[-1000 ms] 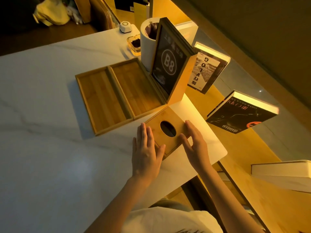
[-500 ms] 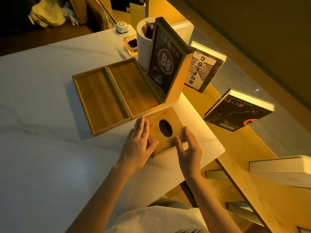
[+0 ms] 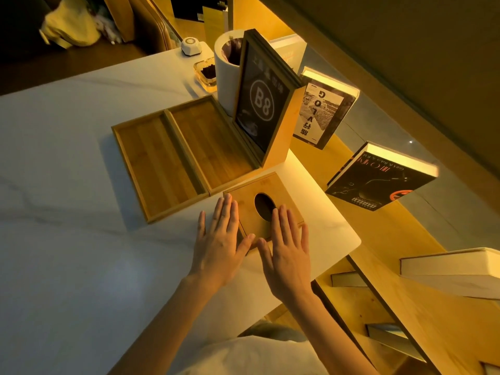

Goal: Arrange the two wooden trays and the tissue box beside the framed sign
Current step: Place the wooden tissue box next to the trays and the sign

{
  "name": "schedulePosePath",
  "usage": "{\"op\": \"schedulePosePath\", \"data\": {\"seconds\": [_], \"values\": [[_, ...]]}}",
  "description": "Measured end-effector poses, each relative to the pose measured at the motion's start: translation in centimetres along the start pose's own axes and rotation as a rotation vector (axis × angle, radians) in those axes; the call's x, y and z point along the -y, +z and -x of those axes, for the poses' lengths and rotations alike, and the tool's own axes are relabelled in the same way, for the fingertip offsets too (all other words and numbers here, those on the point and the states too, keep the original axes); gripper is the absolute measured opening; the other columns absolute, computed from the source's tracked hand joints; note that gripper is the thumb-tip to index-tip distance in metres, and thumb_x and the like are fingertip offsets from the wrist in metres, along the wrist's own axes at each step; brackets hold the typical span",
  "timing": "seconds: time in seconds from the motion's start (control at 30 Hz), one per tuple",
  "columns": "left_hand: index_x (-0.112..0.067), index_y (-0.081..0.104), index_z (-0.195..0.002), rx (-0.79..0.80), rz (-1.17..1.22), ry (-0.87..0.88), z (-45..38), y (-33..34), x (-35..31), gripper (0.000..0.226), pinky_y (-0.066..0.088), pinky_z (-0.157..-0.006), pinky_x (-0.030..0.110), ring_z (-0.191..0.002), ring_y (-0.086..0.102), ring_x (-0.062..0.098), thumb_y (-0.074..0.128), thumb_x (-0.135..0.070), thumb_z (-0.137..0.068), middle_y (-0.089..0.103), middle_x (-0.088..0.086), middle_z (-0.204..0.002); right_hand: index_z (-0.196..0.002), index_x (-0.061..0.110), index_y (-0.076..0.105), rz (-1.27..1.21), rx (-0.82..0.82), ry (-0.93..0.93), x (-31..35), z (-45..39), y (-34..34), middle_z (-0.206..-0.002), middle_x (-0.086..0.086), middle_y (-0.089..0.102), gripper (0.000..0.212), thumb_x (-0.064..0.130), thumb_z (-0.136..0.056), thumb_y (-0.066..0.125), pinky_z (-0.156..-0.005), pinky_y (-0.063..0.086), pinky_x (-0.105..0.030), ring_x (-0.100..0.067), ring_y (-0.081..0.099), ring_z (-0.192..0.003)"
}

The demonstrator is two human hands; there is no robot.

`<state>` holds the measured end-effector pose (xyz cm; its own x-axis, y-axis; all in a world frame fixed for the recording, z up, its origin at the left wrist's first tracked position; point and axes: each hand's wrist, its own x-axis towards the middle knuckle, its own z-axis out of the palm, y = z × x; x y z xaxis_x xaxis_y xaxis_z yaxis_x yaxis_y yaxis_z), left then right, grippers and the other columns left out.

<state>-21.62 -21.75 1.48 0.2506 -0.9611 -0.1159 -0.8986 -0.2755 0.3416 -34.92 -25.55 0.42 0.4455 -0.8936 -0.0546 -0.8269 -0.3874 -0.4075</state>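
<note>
Two shallow wooden trays lie side by side on the white table: the left tray (image 3: 154, 161) and the right tray (image 3: 213, 147), whose far edge meets the framed sign (image 3: 261, 104), a dark upright panel marked B8. The wooden tissue box (image 3: 278, 193), with an oval hole in its lid, sits just in front of the right tray and the sign. My left hand (image 3: 220, 239) lies flat at the box's near left corner, fingers spread. My right hand (image 3: 286, 244) rests flat on the box's near edge, fingertips by the hole.
A white cylinder (image 3: 226, 77), a glass ashtray (image 3: 207, 73) and a small white device (image 3: 191, 46) stand behind the sign. Books (image 3: 378, 182) lean on the lit wooden shelf to the right. The table's rounded corner (image 3: 351, 239) is close to the box.
Both hands moved closer together onto the box's near edge. The box has turned slightly and now sits squarer to the trays.
</note>
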Motion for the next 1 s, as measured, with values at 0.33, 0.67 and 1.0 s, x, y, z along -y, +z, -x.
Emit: {"op": "schedulePosePath", "data": {"seconds": [0.33, 0.67, 1.0], "values": [[-0.016, -0.015, -0.139, 0.066, -0.064, 0.031, -4.3, -0.6, -2.5, 0.074, -0.006, -0.113, 0.040, -0.141, -0.013, 0.020, 0.009, -0.059, -0.084, -0.012, 0.007, -0.154, -0.140, 0.025, -0.008, 0.045, -0.035, 0.027, -2.4, -3.2, -1.3, -0.150, 0.007, -0.009, 0.066, 0.061, -0.086, 0.005, -0.114, -0.010, -0.038, -0.015, -0.012, -0.141], [-0.014, -0.012, -0.140, 0.059, 0.009, 0.025, -7.8, -0.2, -4.7, 0.074, -0.004, -0.113, 0.040, -0.142, -0.009, 0.022, 0.022, -0.055, -0.087, -0.010, 0.008, -0.154, -0.140, 0.024, -0.005, 0.015, -0.066, -0.004, -5.1, -6.3, -2.6, -0.150, 0.008, -0.005, 0.067, 0.062, -0.085, 0.006, -0.113, -0.011, -0.036, -0.014, -0.008, -0.141], [-0.013, -0.007, -0.140, 0.003, -0.022, -0.034, -9.1, 0.6, -6.2, 0.077, -0.006, -0.111, 0.042, -0.142, -0.006, 0.023, 0.013, -0.059, -0.082, -0.006, 0.008, -0.155, -0.140, 0.028, -0.005, -0.005, -0.022, -0.072, -7.2, -8.6, -3.7, -0.150, 0.010, -0.005, 0.071, 0.067, -0.082, 0.004, -0.113, -0.012, -0.036, -0.010, -0.012, -0.140]]}}
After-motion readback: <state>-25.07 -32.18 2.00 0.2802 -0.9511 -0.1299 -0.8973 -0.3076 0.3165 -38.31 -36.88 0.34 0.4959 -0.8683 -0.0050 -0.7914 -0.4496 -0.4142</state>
